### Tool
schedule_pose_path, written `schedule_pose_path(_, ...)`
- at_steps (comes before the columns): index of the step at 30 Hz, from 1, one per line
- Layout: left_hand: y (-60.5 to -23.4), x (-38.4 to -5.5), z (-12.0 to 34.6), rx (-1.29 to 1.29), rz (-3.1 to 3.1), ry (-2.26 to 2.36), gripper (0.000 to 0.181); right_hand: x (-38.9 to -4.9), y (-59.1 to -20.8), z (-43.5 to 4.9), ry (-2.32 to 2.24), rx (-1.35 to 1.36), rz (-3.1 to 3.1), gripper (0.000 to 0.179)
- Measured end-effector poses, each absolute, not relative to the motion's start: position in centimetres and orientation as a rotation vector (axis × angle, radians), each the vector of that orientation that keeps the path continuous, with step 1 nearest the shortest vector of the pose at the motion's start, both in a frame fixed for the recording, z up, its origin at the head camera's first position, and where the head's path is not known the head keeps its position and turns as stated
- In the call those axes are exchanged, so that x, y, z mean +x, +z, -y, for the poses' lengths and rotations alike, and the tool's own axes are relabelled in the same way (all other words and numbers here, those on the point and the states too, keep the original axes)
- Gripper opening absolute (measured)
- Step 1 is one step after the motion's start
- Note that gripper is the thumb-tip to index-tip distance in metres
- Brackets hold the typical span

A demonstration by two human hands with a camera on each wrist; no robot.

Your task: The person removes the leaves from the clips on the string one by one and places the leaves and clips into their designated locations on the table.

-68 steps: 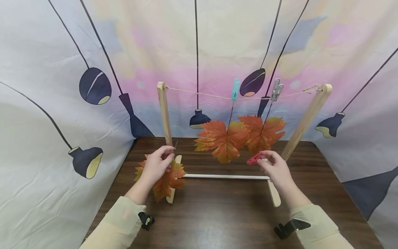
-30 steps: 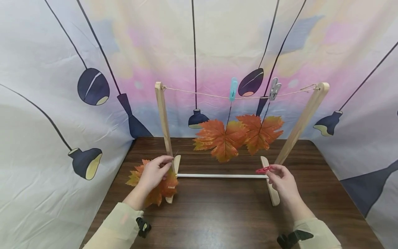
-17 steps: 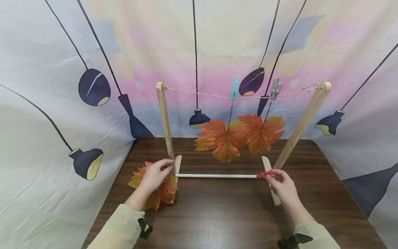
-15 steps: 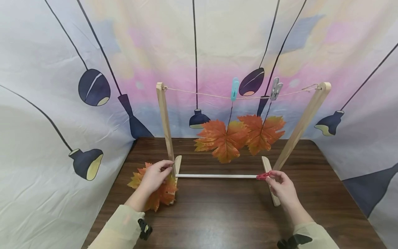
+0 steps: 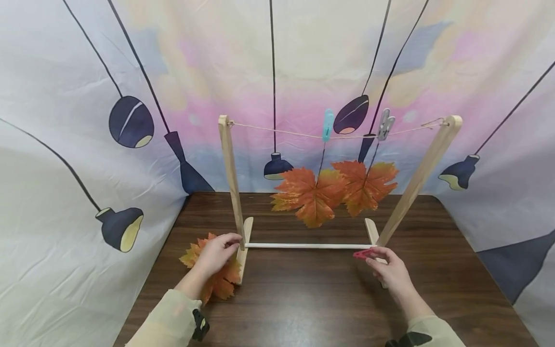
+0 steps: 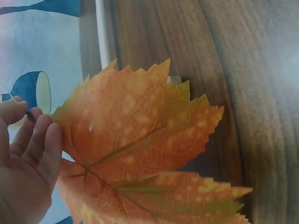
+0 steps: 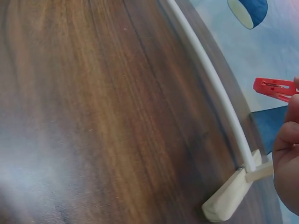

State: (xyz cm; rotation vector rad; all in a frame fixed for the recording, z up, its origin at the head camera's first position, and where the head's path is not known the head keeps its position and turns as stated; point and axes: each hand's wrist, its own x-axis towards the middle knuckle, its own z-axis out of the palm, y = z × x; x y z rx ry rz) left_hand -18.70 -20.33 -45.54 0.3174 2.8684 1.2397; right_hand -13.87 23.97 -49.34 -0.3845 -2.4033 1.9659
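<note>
My left hand (image 5: 217,255) pinches the thin stem of an orange artificial maple leaf (image 6: 135,126) at the left foot of the wooden stand; the hand hides part of the leaf in the head view. Near the stand's right foot, my right hand (image 5: 392,272) holds a red clothespin (image 5: 363,253) between thumb and fingers, its tip pointing left. From the string (image 5: 282,130) hang two more maple leaves, the left one (image 5: 314,197) by a light blue clothespin (image 5: 327,125), the right one (image 5: 368,185) by a grey clothespin (image 5: 385,126).
The stand has a left post (image 5: 230,168), a right post (image 5: 416,185) and a white crossbar (image 5: 308,246) low between its feet. It stands on a dark wooden table (image 5: 303,299). A curtain (image 5: 208,62) printed with lamps hangs behind and at both sides.
Both hands have come lower, the left with the leaf and the right with the red clothespin. The clothespin now lies just below the crossbar's right end in view. The hanging leaves stay put.
</note>
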Motion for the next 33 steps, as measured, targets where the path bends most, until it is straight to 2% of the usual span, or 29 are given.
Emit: schedule_pose_path(33, -51.5, -17.5, 19.4, 0.363, -2.912, 1.195, 0.017, -12.7, -53.9, -22.9, 1.973, -0.493, 2.51, 0.048)
